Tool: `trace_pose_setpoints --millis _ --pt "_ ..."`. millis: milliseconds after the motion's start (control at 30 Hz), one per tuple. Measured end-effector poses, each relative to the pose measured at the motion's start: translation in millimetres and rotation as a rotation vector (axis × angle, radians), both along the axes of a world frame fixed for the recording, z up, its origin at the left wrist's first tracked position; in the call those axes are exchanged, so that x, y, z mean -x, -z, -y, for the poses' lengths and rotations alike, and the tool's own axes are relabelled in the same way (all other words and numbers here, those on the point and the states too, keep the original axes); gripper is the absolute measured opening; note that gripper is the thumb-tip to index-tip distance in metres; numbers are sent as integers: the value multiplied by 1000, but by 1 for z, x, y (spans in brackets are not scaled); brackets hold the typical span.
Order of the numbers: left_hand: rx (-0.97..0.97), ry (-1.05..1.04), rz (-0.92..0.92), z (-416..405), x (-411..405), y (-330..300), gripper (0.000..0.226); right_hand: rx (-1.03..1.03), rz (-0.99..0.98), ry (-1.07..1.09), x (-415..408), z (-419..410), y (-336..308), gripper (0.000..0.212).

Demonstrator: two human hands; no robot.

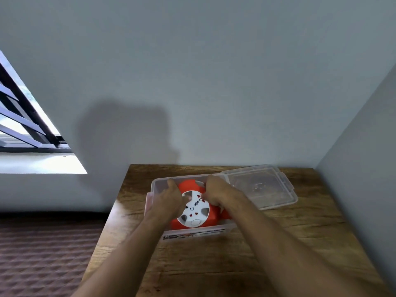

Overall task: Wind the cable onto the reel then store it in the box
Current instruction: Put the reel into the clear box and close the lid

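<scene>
Presently, the orange plastic cable reel with a white socket face (194, 213) sits inside the clear plastic storage box (154, 185), which rests on the brown wood-grain tabletop (267, 243) near the grey wall (192, 71). The left hand (169, 200) lies over the reel's left upper edge, fingers curled against the orange rim; its grip appears closed on the reel. The right hand (216, 192) covers the reel's right upper edge, fingers bent down between reel and box wall, grip likewise clamped on the reel. The reel lies directly beneath and between both hands, its white face upward. The cable itself cannot be made out. The clear plastic lid (261, 186) lies flat on the tabletop, touching the box's right side. A window with dark bars (25, 116) occupies the left.
</scene>
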State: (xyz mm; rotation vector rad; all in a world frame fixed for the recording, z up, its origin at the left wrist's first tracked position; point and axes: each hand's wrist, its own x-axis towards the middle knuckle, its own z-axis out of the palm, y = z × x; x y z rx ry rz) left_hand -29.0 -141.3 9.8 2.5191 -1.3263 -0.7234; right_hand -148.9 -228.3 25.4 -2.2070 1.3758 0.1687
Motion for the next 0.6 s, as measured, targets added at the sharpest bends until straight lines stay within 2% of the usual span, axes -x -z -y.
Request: trace_pose_setpoints --millis 100,200,333,400,467,500,533,600 --pt "1 83 162 -6 0 -3 72 60 -18 -38 6 -10 7 30" --pt "46 136 204 -12 -1 -4 70 156 80 9 18 -12 4 26" --pt "115 142 214 -18 -6 4 65 224 569 364 39 1 -6 15" --pt "176 119 225 -20 -7 9 61 186 701 535 54 8 3 17" --pt "228 129 270 -24 -7 13 60 49 689 663 70 13 21 18" --pt "242 147 303 -26 -7 14 61 -49 616 667 78 13 32 16" --pt "236 179 348 -28 -7 16 64 -121 495 591 84 10 43 14" --pt "201 244 437 -33 -4 15 71 -122 313 379 91 0 62 14"
